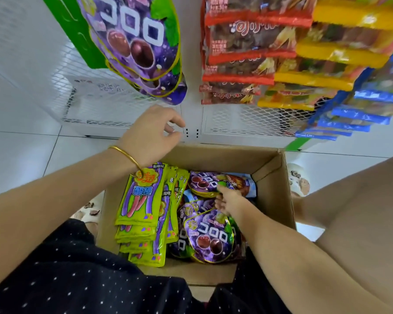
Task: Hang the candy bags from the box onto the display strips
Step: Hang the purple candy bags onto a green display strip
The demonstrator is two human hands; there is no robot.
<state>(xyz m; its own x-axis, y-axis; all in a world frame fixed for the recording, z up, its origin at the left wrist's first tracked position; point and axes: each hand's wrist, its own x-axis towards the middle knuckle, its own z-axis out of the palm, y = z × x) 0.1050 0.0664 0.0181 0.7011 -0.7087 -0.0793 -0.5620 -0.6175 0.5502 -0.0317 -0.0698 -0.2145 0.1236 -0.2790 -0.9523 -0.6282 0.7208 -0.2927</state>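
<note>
Currently, my right hand reaches into the cardboard box, fingers closing on a purple grape candy bag at the box's one o'clock; full grasp I cannot confirm. Left hand: loosely open, empty, at eleven o'clock. Step: pick-up. Next, I judge: lift bag to the hanging purple bags at twelve o'clock.

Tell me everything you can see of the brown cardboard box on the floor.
The brown cardboard box is plain corrugated card, open-topped, sitting on the white tiled floor below the display strips. Yellow-green candy bags fill its left side, purple grape gummy bags its right. The right hand reaches into it, touching the purple bags; the left hand hovers above its far edge.
</note>
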